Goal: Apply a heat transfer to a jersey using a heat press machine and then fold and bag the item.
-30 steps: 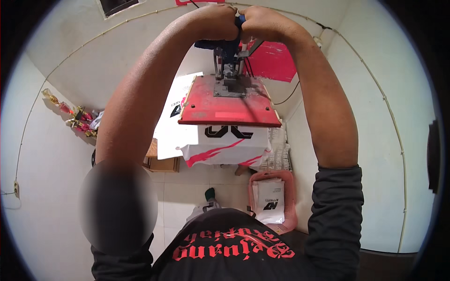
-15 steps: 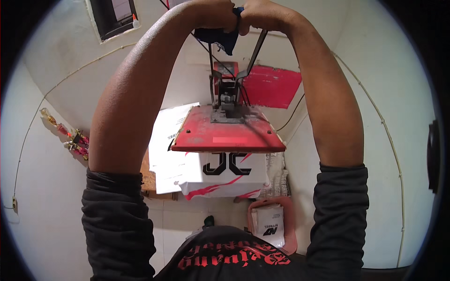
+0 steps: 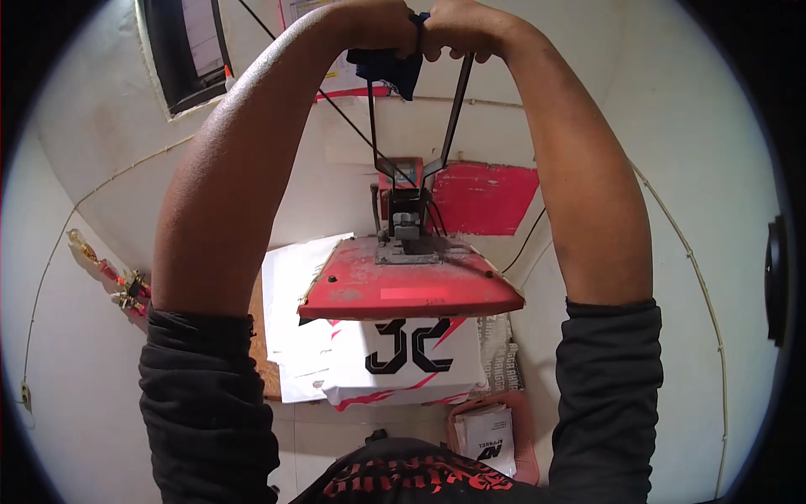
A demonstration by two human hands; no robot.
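Note:
Both my arms reach up to the top of the picture. My left hand (image 3: 378, 25) and my right hand (image 3: 466, 29) grip the black handle (image 3: 453, 109) of a red heat press, with a dark blue cloth (image 3: 390, 67) wrapped around the bar under my left hand. The red upper plate (image 3: 411, 290) of the press stands lifted and tilted above a white garment (image 3: 411, 357) with a black and red print that lies on the lower bed.
White sheets of paper (image 3: 294, 311) lie on a wooden table left of the press. A pink basket (image 3: 499, 433) with printed packets stands on the floor at lower right. A dark window (image 3: 189, 50) is at upper left, a red panel (image 3: 487, 197) on the wall behind.
The handle and my hands have gone up, and the red plate has risen off the garment, showing more of the printed fabric beneath it.

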